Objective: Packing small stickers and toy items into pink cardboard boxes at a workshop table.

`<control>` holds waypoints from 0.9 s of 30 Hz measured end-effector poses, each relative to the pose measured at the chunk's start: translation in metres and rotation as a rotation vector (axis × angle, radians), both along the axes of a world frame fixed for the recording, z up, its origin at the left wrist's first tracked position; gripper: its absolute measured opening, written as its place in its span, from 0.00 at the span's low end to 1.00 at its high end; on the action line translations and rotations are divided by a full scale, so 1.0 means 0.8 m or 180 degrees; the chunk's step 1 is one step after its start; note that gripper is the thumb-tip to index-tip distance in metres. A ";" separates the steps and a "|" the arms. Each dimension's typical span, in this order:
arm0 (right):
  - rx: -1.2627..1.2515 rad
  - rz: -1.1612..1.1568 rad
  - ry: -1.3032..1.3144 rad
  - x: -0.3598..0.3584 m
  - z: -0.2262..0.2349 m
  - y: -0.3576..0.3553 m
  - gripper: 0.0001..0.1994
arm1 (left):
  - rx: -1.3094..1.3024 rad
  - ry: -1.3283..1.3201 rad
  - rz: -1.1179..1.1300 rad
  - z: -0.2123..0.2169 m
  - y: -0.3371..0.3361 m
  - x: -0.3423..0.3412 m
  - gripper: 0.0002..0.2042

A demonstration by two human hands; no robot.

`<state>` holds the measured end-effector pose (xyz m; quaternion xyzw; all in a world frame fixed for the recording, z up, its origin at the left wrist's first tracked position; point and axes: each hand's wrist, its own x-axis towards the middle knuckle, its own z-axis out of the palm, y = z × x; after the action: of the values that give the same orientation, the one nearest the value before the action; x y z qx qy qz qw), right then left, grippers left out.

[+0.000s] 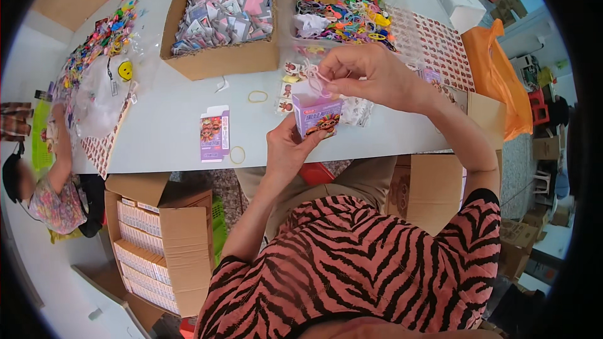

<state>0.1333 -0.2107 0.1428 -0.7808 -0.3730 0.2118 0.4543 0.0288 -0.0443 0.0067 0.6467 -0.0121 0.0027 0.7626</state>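
My left hand (286, 156) grips a small purple carton (319, 115) with printed cartoon figures, thumb across its front, just over the table's near edge. The carton's top stands open. Above that opening, the fingers of my right hand (380, 75) are pinched on a pale pink looped cord (313, 75). Whether anything hangs from the cord inside the carton is hidden. A flat, unfolded purple carton (214, 135) lies on the table to the left. Behind my hands are small printed sachets (289, 85) and clear packets (358, 113).
At the back, a cardboard box (220, 63) holds many small flat packets. Beside it, a clear tray (287, 31) is heaped with colourful cords. Rubber bands (257, 96), sticker sheets (440, 41) and an orange bag (496, 88) lie around. A co-worker (53, 204) sits left; a carton of packed boxes (182, 245) stands below.
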 end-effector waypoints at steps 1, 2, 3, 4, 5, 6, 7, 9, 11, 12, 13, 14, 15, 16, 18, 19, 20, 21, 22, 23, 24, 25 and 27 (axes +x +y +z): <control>-0.0074 -0.0075 -0.0412 -0.003 0.003 0.001 0.08 | -0.0155 0.0013 0.0022 0.003 0.001 0.001 0.14; -0.0147 -0.0149 -0.0823 -0.006 0.005 0.002 0.09 | -0.0310 0.0026 0.0045 0.004 0.002 0.001 0.15; -0.0143 -0.0141 -0.0817 -0.006 0.006 0.002 0.09 | -0.0307 0.0031 0.0053 0.003 0.006 0.002 0.15; -0.0231 -0.0046 -0.1019 -0.007 0.006 0.001 0.11 | -0.0118 0.0039 -0.0016 0.002 0.011 0.002 0.16; -0.0319 0.0050 -0.1220 -0.008 0.006 0.000 0.12 | 0.0072 0.0050 -0.0087 0.001 0.014 0.002 0.17; -0.0319 0.0051 -0.1214 -0.009 0.000 -0.002 0.12 | 0.0071 0.0056 -0.0086 0.001 0.015 0.003 0.17; -0.0295 0.0153 -0.1465 -0.010 -0.009 -0.004 0.13 | 0.0094 0.0048 -0.0070 0.003 0.015 0.004 0.17; -0.0264 0.0257 -0.1702 -0.014 -0.014 -0.005 0.13 | 0.0120 0.0057 -0.0054 0.006 0.015 0.004 0.16; -0.0559 0.0539 -0.1540 -0.020 -0.013 -0.004 0.15 | 0.0022 0.0013 -0.0014 0.013 0.015 0.003 0.16; -0.0555 0.0535 -0.1526 -0.020 -0.014 -0.005 0.15 | 0.0026 0.0027 -0.0018 0.015 0.015 0.003 0.16; -0.0734 0.0628 -0.1480 -0.021 -0.015 -0.006 0.16 | 0.0335 0.0038 0.0007 0.017 0.016 0.002 0.17; -0.0913 0.0721 -0.1432 -0.021 -0.016 -0.007 0.17 | 0.0645 0.0047 0.0030 0.018 0.017 0.002 0.17; -0.0916 0.0706 -0.1423 -0.022 -0.014 -0.007 0.17 | 0.0644 0.0052 0.0013 0.020 0.016 0.002 0.17; -0.1110 0.0857 -0.1306 -0.024 -0.011 -0.005 0.17 | 0.0938 -0.0079 0.0019 0.022 0.016 0.001 0.17; -0.1311 0.1001 -0.1183 -0.027 -0.006 0.000 0.17 | 0.1223 -0.0216 0.0017 0.021 0.013 0.001 0.17; -0.1312 0.1059 -0.1111 -0.028 -0.004 0.002 0.18 | 0.1039 -0.0320 0.0175 0.016 0.011 0.001 0.15; -0.1315 0.1119 -0.1042 -0.030 -0.002 0.003 0.19 | 0.0851 -0.0424 0.0335 0.014 0.009 0.002 0.14; -0.1318 0.1131 -0.1044 -0.034 -0.004 0.003 0.19 | 0.0848 -0.0422 0.0347 0.015 0.008 0.002 0.14; -0.0727 0.0776 -0.1187 -0.039 -0.006 0.002 0.20 | 0.0197 -0.0368 0.0362 0.018 0.008 0.003 0.14; -0.0134 0.0424 -0.1319 -0.043 -0.009 0.002 0.21 | -0.0454 -0.0319 0.0380 0.019 0.009 0.004 0.15; -0.0138 0.0447 -0.1339 -0.044 -0.009 -0.001 0.21 | -0.0526 -0.0289 0.0256 0.014 0.015 0.004 0.16; 0.0157 0.0125 -0.1179 -0.045 -0.008 -0.007 0.20 | -0.0532 -0.0314 0.0283 0.012 0.021 0.002 0.16; 0.0451 -0.0166 -0.1037 -0.037 -0.012 -0.017 0.19 | -0.0591 -0.0159 0.0380 0.009 0.030 -0.004 0.18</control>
<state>0.1040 -0.2244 0.1333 -0.7802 -0.4353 0.0438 0.4471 0.0252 -0.0203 0.0143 0.5726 0.0078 0.0653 0.8172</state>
